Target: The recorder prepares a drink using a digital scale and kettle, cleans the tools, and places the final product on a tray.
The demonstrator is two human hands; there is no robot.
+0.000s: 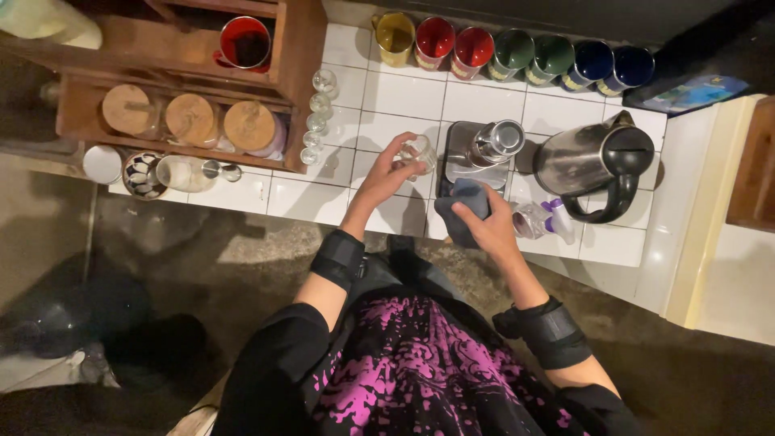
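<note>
Glass cup in left hand; right hand grips dark cloth at counter edge.

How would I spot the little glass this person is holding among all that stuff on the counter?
Find the steel kettle on the white tiled counter. Left of it, past the steel canister, the left hand holds a small clear glass. Unlike the row of small glasses beside the wooden shelf, it is lifted in the fingers.

Seven coloured tins, one yellow, two red, two green and two blue, each banded with a pale label, line the back of the white tiled tabletop, while a flat blue-and-green printed package lies at the row's right end.
</note>
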